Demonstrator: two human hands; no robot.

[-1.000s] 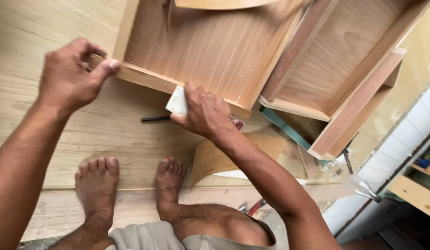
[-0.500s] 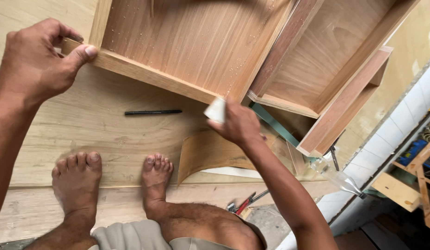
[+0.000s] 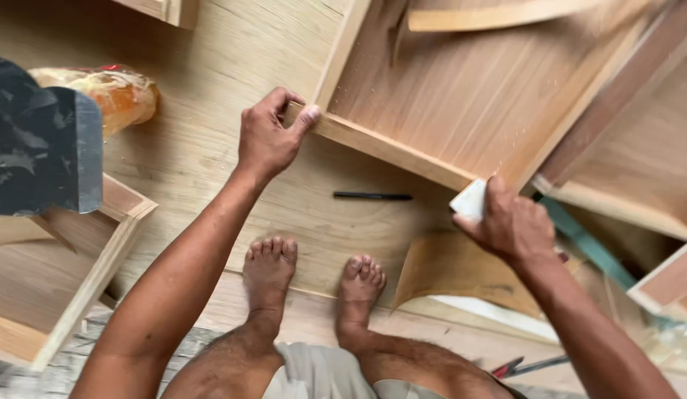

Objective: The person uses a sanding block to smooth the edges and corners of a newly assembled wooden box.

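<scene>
A shallow wooden drawer box [image 3: 461,96] lies on a plywood floor in front of me. My left hand [image 3: 268,137] grips its near left corner, thumb on top of the rim. My right hand [image 3: 512,222] is closed on a pale sanding block [image 3: 470,199] pressed against the drawer's near right corner. A black pencil [image 3: 373,196] lies on the plywood between my hands, just below the drawer's front edge. My bare feet [image 3: 314,277] rest below it.
A second wooden box [image 3: 639,170] sits at the right. A curled brown sheet [image 3: 461,273] lies by my right foot. Another wooden frame [image 3: 70,266] and a dark block [image 3: 40,140] are at left, beside a plastic-wrapped orange bundle [image 3: 114,92]. Red-handled pliers [image 3: 517,366] lie low right.
The view has swung left, bringing the dark block, the bundle and the left frame into sight. My right hand with the sanding block slid right along the drawer's front edge to its corner.
</scene>
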